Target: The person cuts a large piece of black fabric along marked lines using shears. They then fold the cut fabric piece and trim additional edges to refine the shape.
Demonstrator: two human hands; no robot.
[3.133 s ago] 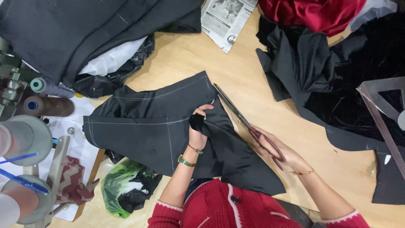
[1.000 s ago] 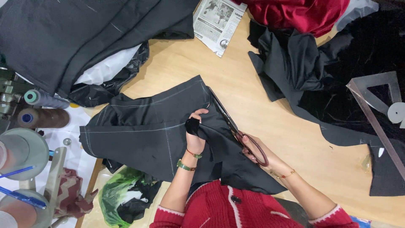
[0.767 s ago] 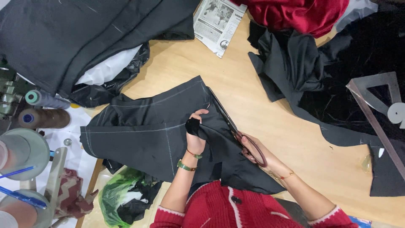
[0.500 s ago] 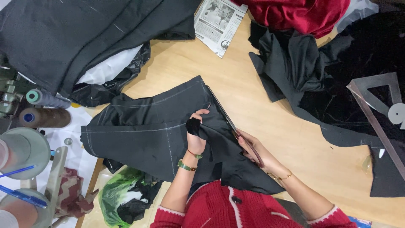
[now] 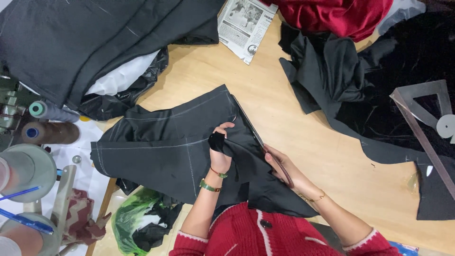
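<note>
Scissors point(image 5: 265, 150) further along black fabric point(image 5: 166, 147) (slightly)

A tailoring workshop is showing itself here: black cut fabric pieces point(image 5: 170, 147) are lying across the wooden counter point(image 5: 303, 128), thread spools point(image 5: 47, 132) are standing left of the hands, and a clear set square point(image 5: 426, 128) is resting to their right.

red knit sleeves, white-trimmed cuffs; green bangle, gold bracelet
</note>
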